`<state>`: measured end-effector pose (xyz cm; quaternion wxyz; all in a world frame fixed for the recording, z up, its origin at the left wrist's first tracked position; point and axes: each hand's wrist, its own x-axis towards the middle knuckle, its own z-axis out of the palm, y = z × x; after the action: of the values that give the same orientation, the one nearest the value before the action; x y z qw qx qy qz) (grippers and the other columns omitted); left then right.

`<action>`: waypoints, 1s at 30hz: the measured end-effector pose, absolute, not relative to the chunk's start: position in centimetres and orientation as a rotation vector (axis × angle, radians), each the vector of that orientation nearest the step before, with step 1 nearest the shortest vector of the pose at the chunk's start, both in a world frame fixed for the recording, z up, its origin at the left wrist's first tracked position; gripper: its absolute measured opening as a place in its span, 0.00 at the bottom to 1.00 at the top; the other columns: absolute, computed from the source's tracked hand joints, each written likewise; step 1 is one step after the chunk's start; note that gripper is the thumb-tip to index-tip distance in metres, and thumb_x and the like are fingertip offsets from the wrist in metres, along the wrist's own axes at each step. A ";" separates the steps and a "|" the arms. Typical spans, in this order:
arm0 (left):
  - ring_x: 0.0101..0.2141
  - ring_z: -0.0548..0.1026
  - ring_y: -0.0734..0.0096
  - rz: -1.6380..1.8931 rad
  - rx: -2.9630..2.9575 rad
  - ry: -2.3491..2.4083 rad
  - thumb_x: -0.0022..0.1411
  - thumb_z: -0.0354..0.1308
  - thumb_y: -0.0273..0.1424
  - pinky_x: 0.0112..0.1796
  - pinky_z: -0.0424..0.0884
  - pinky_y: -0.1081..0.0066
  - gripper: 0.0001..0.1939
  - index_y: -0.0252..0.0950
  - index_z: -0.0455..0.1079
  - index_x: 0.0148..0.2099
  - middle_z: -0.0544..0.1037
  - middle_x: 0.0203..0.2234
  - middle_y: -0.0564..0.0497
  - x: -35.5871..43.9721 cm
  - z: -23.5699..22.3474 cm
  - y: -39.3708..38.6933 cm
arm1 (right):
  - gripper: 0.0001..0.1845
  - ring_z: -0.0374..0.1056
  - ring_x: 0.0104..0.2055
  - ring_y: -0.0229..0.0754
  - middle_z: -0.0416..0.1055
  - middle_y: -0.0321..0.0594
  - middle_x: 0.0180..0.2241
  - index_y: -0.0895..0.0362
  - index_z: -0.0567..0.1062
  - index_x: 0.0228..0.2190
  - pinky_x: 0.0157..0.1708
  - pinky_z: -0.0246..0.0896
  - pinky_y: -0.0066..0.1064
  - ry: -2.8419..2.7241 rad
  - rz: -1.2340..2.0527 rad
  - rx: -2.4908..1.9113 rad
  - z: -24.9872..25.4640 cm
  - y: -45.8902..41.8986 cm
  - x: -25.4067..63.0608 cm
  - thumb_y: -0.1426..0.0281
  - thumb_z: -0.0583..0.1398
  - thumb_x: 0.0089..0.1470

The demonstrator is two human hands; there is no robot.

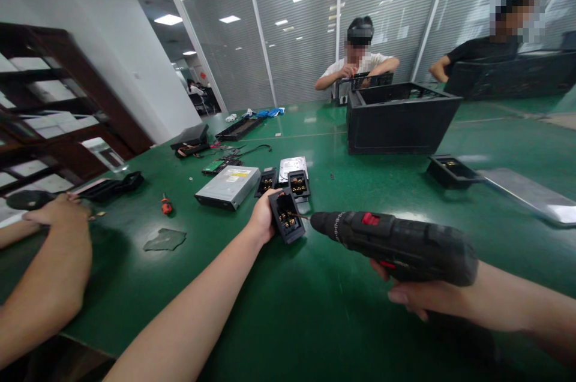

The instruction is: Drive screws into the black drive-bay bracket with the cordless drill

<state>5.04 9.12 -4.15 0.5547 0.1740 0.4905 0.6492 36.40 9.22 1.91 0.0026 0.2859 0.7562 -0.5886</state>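
My left hand (264, 217) grips a small black rectangular box (288, 217) with brass-coloured metal parts inside, tilted so its open face shows. In my right hand (427, 298) is a black cordless drill (396, 244) with red switches, its thin bit pointing left into the box's opening. Whether the bit touches a screw I cannot tell. Just beyond my left hand stand two similar black boxes (299, 184) with brass parts, beside a silver hard drive (292, 167). A silver optical drive (229, 185) lies left of them.
A co-worker's hands (58, 211) work at the left edge. An orange screwdriver (166, 204) and a grey-green scrap (165, 240) lie on the green table (288, 322). Another black box (452, 171) and a metal panel (531, 190) are right; a black computer case (400, 121) stands before two people.
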 end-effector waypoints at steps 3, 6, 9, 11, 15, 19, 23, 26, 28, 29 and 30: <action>0.23 0.74 0.63 1.533 0.407 1.159 0.50 0.56 0.36 0.27 0.71 0.63 0.10 0.34 0.71 0.29 0.76 0.21 0.48 5.1 -4.0 9.1 | 0.11 0.65 0.25 0.38 0.65 0.30 0.23 0.57 0.68 0.36 0.27 0.63 0.30 2.374 -1.846 0.899 1.9 9.2 36.4 0.65 0.61 0.52; 0.23 0.74 0.63 1.521 0.397 1.150 0.50 0.56 0.35 0.27 0.71 0.63 0.09 0.34 0.71 0.29 0.76 0.21 0.48 5.2 -3.9 9.0 | 0.11 0.66 0.25 0.38 0.66 0.31 0.23 0.56 0.68 0.37 0.27 0.64 0.30 2.374 -1.860 0.906 1.7 9.1 36.4 0.65 0.61 0.52; 0.23 0.74 0.62 1.522 0.392 1.138 0.50 0.56 0.35 0.27 0.71 0.62 0.09 0.34 0.70 0.28 0.76 0.21 0.48 5.2 -3.9 9.0 | 0.13 0.66 0.25 0.39 0.66 0.31 0.23 0.56 0.68 0.38 0.27 0.64 0.31 2.376 -1.883 0.905 1.5 9.2 36.5 0.64 0.62 0.51; 0.22 0.74 0.63 1.525 0.398 1.138 0.50 0.56 0.35 0.27 0.71 0.62 0.09 0.34 0.70 0.28 0.76 0.21 0.48 5.2 -4.0 9.0 | 0.14 0.66 0.25 0.39 0.66 0.31 0.23 0.56 0.68 0.37 0.26 0.64 0.31 2.382 -1.888 0.890 1.4 9.3 36.6 0.62 0.62 0.51; 0.22 0.73 0.63 1.512 0.392 1.177 0.50 0.57 0.36 0.26 0.71 0.63 0.09 0.34 0.71 0.28 0.76 0.20 0.49 5.2 -4.0 9.0 | 0.13 0.65 0.25 0.38 0.66 0.32 0.25 0.57 0.68 0.38 0.27 0.64 0.31 2.400 -1.898 0.870 1.3 9.3 36.6 0.63 0.61 0.52; 0.22 0.74 0.63 1.537 0.383 1.194 0.50 0.57 0.35 0.25 0.70 0.64 0.09 0.34 0.71 0.29 0.76 0.21 0.49 5.2 -3.8 8.8 | 0.11 0.65 0.24 0.37 0.65 0.30 0.24 0.57 0.68 0.37 0.27 0.64 0.30 2.386 -1.928 0.868 1.3 9.3 36.6 0.66 0.61 0.52; 0.22 0.74 0.62 1.526 0.386 1.188 0.50 0.57 0.36 0.26 0.71 0.63 0.09 0.34 0.70 0.28 0.76 0.21 0.48 5.3 -3.7 8.7 | 0.12 0.65 0.24 0.36 0.66 0.30 0.24 0.57 0.68 0.38 0.26 0.63 0.29 2.390 -1.920 0.860 1.2 9.3 36.6 0.66 0.61 0.52; 0.22 0.74 0.62 1.525 0.391 1.173 0.50 0.57 0.36 0.26 0.71 0.62 0.09 0.34 0.70 0.28 0.76 0.21 0.48 5.2 -3.7 8.8 | 0.11 0.65 0.25 0.36 0.65 0.30 0.24 0.57 0.68 0.37 0.27 0.64 0.29 2.383 -1.920 0.864 1.0 9.4 36.6 0.66 0.61 0.53; 0.22 0.74 0.62 1.521 0.400 1.152 0.50 0.57 0.36 0.27 0.71 0.62 0.09 0.34 0.71 0.29 0.76 0.21 0.48 5.1 -3.9 9.0 | 0.12 0.65 0.25 0.36 0.66 0.30 0.24 0.57 0.68 0.38 0.26 0.64 0.29 2.386 -1.926 0.869 1.0 9.4 36.6 0.65 0.61 0.53; 0.22 0.74 0.62 1.516 0.403 1.144 0.50 0.57 0.36 0.27 0.71 0.61 0.09 0.34 0.71 0.29 0.76 0.21 0.48 5.1 -4.0 9.0 | 0.12 0.65 0.25 0.37 0.66 0.30 0.24 0.57 0.68 0.38 0.26 0.64 0.29 2.385 -1.923 0.877 1.0 9.4 36.6 0.65 0.61 0.53; 0.22 0.74 0.62 1.512 0.403 1.138 0.50 0.56 0.35 0.26 0.71 0.61 0.09 0.34 0.71 0.29 0.76 0.21 0.48 5.0 -4.0 9.1 | 0.12 0.65 0.25 0.37 0.66 0.30 0.23 0.56 0.68 0.38 0.26 0.64 0.29 2.383 -1.918 0.886 1.1 9.3 36.6 0.65 0.61 0.53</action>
<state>4.99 9.06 -4.02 0.5672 0.1717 0.4844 0.6435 36.58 9.31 1.11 -0.0216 0.2782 0.7482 -0.6020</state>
